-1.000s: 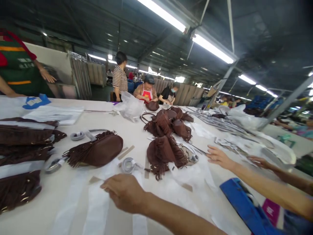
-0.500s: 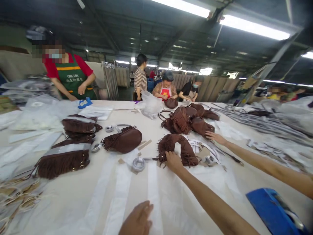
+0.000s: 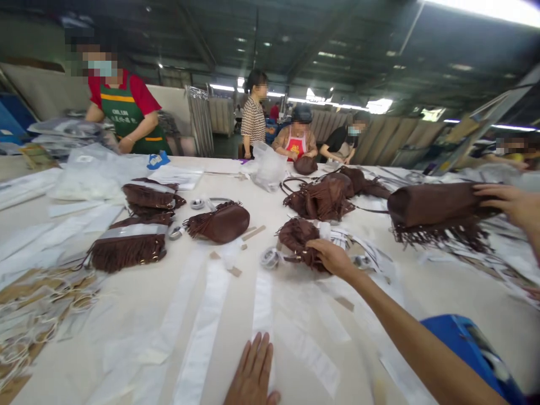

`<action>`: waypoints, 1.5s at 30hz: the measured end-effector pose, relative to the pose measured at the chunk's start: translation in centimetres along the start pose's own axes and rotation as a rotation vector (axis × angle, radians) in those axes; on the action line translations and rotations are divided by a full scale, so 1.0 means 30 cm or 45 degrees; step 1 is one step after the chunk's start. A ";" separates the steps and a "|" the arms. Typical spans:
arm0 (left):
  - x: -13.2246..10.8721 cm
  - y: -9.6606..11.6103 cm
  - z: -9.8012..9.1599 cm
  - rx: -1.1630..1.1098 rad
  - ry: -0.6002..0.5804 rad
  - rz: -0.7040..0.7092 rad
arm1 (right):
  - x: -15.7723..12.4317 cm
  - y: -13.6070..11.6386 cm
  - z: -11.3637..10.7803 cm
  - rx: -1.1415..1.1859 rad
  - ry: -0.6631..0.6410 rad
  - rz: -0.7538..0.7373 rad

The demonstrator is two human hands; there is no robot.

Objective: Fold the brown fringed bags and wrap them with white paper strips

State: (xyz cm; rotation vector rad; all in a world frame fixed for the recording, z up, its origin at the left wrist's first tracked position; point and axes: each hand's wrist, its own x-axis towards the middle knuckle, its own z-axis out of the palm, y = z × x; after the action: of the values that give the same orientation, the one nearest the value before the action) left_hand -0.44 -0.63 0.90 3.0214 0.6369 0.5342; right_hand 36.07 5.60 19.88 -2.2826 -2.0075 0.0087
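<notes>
My left hand (image 3: 251, 374) lies palm down near the front of the white table (image 3: 139, 343), its fingers stretched out and holding nothing. Pale strips of wrapping (image 3: 205, 337) run away from it. My right hand does not show. From the right, two bare arms reach in, seemingly a co-worker's. One of these hands (image 3: 335, 259) rests on a brown fringed bag (image 3: 297, 233); the other hand (image 3: 512, 205) holds a second brown fringed bag (image 3: 434, 208) above the table's right side. Another brown bag (image 3: 230, 222) lies left of centre.
Fringed bags with pale bands (image 3: 129, 247) lie at left, near tangled white cords (image 3: 25, 332). More brown bags (image 3: 324, 197) are heaped behind. A blue object (image 3: 468, 354) sits at lower right. Several people work beyond the far edge, one in a green apron (image 3: 126, 121).
My left hand has turned from sideways to flat with its fingers pointing away. The co-worker's farther hand has pulled a bag off the heap to the right. The view has shifted.
</notes>
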 end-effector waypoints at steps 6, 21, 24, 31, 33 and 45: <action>-0.005 -0.013 0.037 0.115 0.186 0.059 | -0.280 0.130 -0.051 -0.033 -0.269 0.168; 0.008 0.025 -0.066 0.015 0.081 -0.025 | -0.104 -0.185 0.102 0.139 -0.034 0.769; 0.013 0.051 -0.126 -0.107 -0.086 -0.129 | -0.140 -0.067 -0.006 0.251 0.017 0.778; 0.047 0.057 -0.186 -0.240 -0.316 -0.208 | -0.234 0.145 -0.374 0.699 0.098 0.669; 0.056 0.053 -0.195 -0.249 -0.363 -0.214 | -0.259 0.165 -0.473 0.796 0.092 0.624; 0.033 0.047 -0.183 -0.201 -0.225 -0.200 | -0.312 -0.028 -0.679 1.123 0.077 0.248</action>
State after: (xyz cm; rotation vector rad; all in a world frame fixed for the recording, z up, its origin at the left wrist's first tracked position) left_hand -0.86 -1.88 6.50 2.7996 0.7724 0.2925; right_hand 35.48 -5.04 39.63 -1.8217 -1.3251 0.6795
